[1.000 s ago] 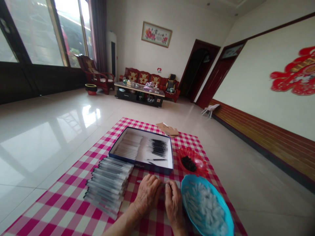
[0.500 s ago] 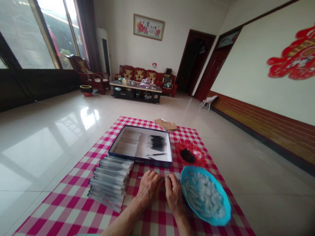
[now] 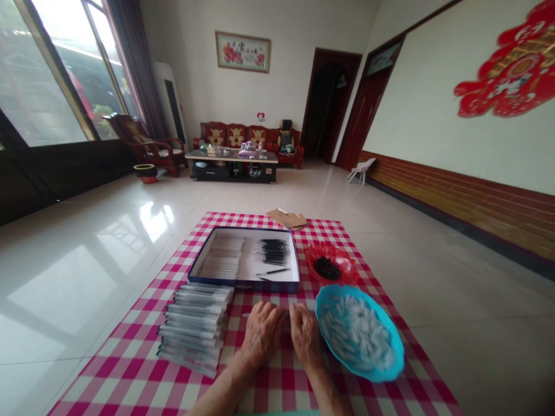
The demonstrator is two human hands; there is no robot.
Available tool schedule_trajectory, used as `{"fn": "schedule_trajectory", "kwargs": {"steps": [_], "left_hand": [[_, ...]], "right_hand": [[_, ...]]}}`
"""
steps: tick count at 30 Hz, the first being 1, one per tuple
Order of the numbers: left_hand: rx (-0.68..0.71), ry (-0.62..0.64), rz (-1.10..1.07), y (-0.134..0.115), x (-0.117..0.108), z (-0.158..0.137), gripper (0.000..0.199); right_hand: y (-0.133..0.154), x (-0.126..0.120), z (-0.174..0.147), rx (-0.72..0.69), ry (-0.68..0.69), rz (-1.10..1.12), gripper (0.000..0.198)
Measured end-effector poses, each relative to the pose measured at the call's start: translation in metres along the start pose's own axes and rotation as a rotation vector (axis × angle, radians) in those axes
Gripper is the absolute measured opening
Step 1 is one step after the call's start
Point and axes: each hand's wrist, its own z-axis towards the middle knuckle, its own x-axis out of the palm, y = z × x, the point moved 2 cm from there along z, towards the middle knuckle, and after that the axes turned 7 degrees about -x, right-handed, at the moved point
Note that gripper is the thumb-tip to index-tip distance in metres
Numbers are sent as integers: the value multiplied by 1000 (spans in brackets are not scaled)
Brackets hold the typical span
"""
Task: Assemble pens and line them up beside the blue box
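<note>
My left hand (image 3: pixel 262 329) is closed around a slim pen (image 3: pixel 245 315), whose pale tip pokes out past the knuckles on the left. Close beside it, my right hand (image 3: pixel 304 332) pinches at the pen's other end with thumb and fingers; the fingers hide most of that end. To the left lies a pile of clear pens (image 3: pixel 195 323) with dark ends. To the right of my right hand stands a blue bowl (image 3: pixel 399 358) full of translucent white caps (image 3: pixel 362 329).
Beyond my hands sits a shallow box (image 3: pixel 249 283) holding clear tubes (image 3: pixel 222 257) and black refills (image 3: pixel 274 252). A red bowl (image 3: pixel 347 266) contains small black pieces (image 3: pixel 326 267). Flattened cardboard (image 3: pixel 287 218) lies at the far edge of the checkered tablecloth (image 3: pixel 143 346).
The head view has tilted and shifted slightly, so the room and table sit differently in the picture. Both hands stay together on the pen, with barely any movement.
</note>
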Motion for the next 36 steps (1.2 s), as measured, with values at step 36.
{"fn": "schedule_trajectory", "kwargs": {"steps": [36], "left_hand": [[-744,-177,-1357,23,-7,14,39]], "right_hand": [[19,-6,0,-29,80,153,27]]}}
